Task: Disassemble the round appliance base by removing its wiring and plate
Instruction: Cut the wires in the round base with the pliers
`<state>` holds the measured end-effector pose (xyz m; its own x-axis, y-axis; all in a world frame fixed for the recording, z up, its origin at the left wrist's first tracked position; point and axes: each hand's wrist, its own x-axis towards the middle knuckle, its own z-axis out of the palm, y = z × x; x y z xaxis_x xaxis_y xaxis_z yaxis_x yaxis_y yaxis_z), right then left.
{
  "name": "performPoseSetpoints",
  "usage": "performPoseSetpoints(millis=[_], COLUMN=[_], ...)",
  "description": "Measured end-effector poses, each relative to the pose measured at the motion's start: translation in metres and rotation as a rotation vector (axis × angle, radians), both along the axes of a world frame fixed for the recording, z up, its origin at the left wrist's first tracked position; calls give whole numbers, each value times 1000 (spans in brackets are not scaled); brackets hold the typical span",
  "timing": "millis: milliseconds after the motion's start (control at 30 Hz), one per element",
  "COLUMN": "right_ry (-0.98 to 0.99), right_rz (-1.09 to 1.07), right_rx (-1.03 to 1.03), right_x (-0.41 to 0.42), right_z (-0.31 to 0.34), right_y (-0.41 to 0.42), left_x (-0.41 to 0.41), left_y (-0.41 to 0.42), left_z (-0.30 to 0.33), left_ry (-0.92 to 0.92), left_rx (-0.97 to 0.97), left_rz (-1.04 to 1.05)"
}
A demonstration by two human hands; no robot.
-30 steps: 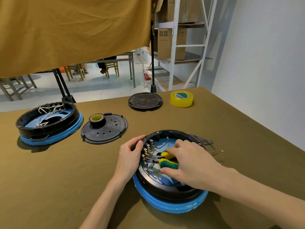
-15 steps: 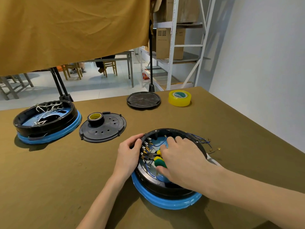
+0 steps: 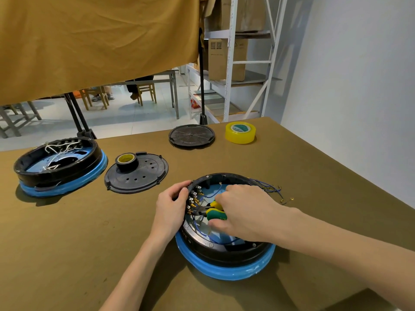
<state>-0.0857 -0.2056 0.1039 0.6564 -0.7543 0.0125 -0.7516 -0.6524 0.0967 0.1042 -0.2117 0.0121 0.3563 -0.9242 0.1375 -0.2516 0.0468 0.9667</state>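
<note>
My left hand (image 3: 171, 206) sat palm-down at the left edge of the round appliance base (image 3: 224, 250), fingers curled tight over its black rim, wrist flat on the table (image 3: 78, 243). My right hand (image 3: 244, 213) came in from the right w/ forearm angled across the base, knuckles up, fist closed around the green/yellow handles of the pliers (image 3: 211, 211). Plier tip pointed left at the row of gold terminals (image 3: 194, 202) on the inner wall; couldn't tell if the tip actually bit a terminal, too small. Base sat near-center on the table, blue ring at the bottom, open side up, blue wires (image 3: 267, 187) spilling over its far-right rim onto the cloth.

Vs 0.5 s ago: both hands kept approx the same pose, left stayed clamped on the rim, right stayed wrapped on the handles. Vs 1 s ago: right hand had slid a bit further left, covering more of the handles, tip closer to the terminals.

Elsewhere: a 2nd base (image 3: 59, 164) w/ white wires far left, a perforated black plate (image 3: 139, 173) w/ a black tape roll (image 3: 126, 161) on it, another black disc (image 3: 192, 136) and a yellow tape roll (image 3: 240, 132) at the far edge.
</note>
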Motion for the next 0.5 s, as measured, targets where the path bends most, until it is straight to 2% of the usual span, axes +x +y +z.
performPoseSetpoints(millis=[167, 433, 500], right_ry=[37, -11, -44], right_rz=[62, 37, 7], right_rx=[-132, -92, -1], right_x=[13, 10, 4], right_z=[2, -11, -15], right_y=[1, -5, -8], left_x=[0, 1, 2], left_y=[0, -1, 0], left_z=[1, 0, 0], left_ry=[1, 12, 12], left_rx=[-5, -3, 0], left_rz=[-4, -9, -16])
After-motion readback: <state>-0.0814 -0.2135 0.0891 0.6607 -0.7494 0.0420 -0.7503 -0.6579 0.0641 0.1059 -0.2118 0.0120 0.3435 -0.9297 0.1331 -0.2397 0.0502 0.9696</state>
